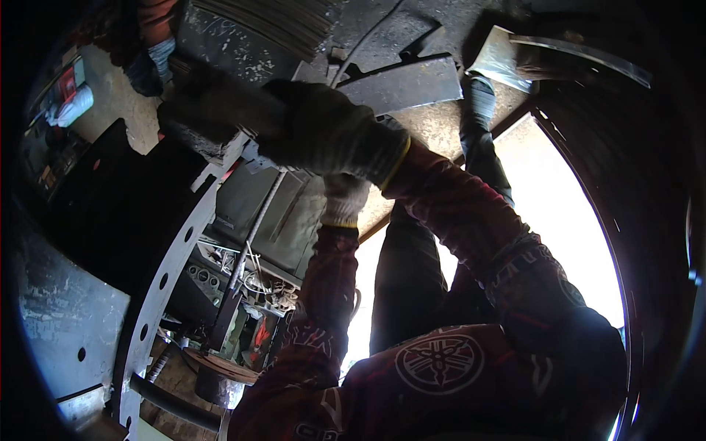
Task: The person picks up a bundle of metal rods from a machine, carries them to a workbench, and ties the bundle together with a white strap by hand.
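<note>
My right hand (331,128), in a grey knitted glove with a yellow cuff edge, reaches to the left. Its fingers look closed around the near end of a dark, blurred, bar-like thing (220,110), whose kind I cannot make out. That thing lies over the upper end of a grey metal beam with round holes (165,283). My left hand (346,197), gloved as well, is just below and partly behind the right one; its fingers are hidden. Another person's gloved hand (160,59), below an orange sleeve, is beyond the dark thing at the upper left.
A flat metal plate (412,81) lies on the floor ahead, near a cable (368,37) and stacked strips (272,26). A bright sheet piece (500,59) is near my foot. A threaded-looking rod (257,220) slants beside the beam. Below are a machine with gauges (202,278) and loose clutter.
</note>
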The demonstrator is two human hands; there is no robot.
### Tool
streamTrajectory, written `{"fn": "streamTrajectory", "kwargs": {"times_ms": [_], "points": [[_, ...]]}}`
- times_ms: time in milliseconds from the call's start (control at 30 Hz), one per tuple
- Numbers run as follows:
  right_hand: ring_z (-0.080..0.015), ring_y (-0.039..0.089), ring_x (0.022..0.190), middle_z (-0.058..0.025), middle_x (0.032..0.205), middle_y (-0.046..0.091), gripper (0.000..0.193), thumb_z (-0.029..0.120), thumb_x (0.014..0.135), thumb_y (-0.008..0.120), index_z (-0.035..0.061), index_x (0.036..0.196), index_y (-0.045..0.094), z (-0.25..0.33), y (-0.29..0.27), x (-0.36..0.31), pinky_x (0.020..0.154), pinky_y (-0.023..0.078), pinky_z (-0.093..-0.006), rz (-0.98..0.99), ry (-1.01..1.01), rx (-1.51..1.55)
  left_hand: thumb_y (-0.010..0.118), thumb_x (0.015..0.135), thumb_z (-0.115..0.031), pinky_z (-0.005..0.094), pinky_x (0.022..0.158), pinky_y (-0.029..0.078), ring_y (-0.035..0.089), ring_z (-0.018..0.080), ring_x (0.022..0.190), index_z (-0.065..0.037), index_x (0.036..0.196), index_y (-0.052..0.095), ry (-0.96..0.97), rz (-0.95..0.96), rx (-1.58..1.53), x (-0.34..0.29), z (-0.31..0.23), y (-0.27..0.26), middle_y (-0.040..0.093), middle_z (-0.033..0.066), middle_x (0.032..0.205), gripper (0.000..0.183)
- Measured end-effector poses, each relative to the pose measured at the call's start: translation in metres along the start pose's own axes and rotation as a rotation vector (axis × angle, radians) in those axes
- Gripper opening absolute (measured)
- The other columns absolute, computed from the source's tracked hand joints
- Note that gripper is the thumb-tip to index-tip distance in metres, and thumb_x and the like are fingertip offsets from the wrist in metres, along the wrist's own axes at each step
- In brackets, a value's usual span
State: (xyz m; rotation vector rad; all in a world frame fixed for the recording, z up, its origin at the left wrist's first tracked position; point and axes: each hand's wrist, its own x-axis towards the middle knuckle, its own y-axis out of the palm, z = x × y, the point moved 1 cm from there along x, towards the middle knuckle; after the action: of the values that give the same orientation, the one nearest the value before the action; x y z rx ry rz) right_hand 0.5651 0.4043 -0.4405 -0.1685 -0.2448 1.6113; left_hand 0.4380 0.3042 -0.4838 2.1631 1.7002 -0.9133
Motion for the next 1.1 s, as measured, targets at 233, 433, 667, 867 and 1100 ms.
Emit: {"fn": "streamTrajectory", "kwargs": {"times_ms": [233, 433, 667, 867, 1100], "points": [[-0.0272, 0.071, 0.090, -0.0155, 0.099, 0.070, 0.039, 0.031, 0.085, 0.069, 0.0064, 0.115, 0.066, 0.022, -0.051, -0.028, 0.082, 0.060, -0.0367, -0.086, -0.211, 0.154, 0.061, 0.083, -0.002, 0.0285, 0.068, 0.050, 0.061, 0.0124, 0.078, -0.003, 0.126, 0.047, -0.065, 0.142, -0.019, 0.020, -0.021, 0.005, 0.061, 0.0041, 0.092, 0.046], [-0.0260, 0.072, 0.091, -0.0147, 0.100, 0.071, 0.038, 0.029, 0.084, 0.071, 0.0064, 0.115, 0.067, 0.006, -0.064, -0.045, 0.082, 0.061, -0.0357, -0.103, -0.254, 0.189, 0.057, 0.086, -0.009, 0.0302, 0.074, 0.050, 0.061, 0.0139, 0.083, -0.003, 0.128, 0.046, -0.076, 0.203, -0.005, 0.027, -0.007, 0.032, 0.061, 0.0045, 0.097, 0.044], [-0.0245, 0.072, 0.092, -0.0139, 0.102, 0.071, 0.038, 0.026, 0.083, 0.073, 0.0065, 0.114, 0.067, -0.003, -0.075, -0.057, 0.082, 0.061, -0.0346, -0.099, -0.255, 0.211, 0.053, 0.090, -0.018, 0.0322, 0.080, 0.050, 0.062, 0.0157, 0.090, -0.004, 0.131, 0.045, -0.080, 0.226, 0.005, 0.029, -0.002, 0.044, 0.061, 0.0049, 0.103, 0.044], [-0.0233, 0.072, 0.093, -0.0132, 0.104, 0.071, 0.038, 0.024, 0.082, 0.074, 0.0066, 0.114, 0.067, 0.002, -0.077, -0.060, 0.083, 0.061, -0.0337, -0.098, -0.264, 0.223, 0.049, 0.093, -0.026, 0.0339, 0.085, 0.050, 0.062, 0.0172, 0.095, -0.004, 0.133, 0.045, -0.111, 0.255, -0.002, 0.022, -0.013, 0.037, 0.062, 0.0052, 0.109, 0.045], [-0.0219, 0.073, 0.094, -0.0123, 0.106, 0.071, 0.038, 0.021, 0.080, 0.076, 0.0067, 0.114, 0.067, 0.000, -0.080, -0.051, 0.083, 0.061, -0.0326, -0.108, -0.272, 0.270, 0.045, 0.097, -0.035, 0.0359, 0.092, 0.049, 0.062, 0.0189, 0.101, -0.005, 0.136, 0.044, -0.126, 0.297, -0.035, 0.020, -0.033, 0.022, 0.062, 0.0056, 0.115, 0.049]]}}
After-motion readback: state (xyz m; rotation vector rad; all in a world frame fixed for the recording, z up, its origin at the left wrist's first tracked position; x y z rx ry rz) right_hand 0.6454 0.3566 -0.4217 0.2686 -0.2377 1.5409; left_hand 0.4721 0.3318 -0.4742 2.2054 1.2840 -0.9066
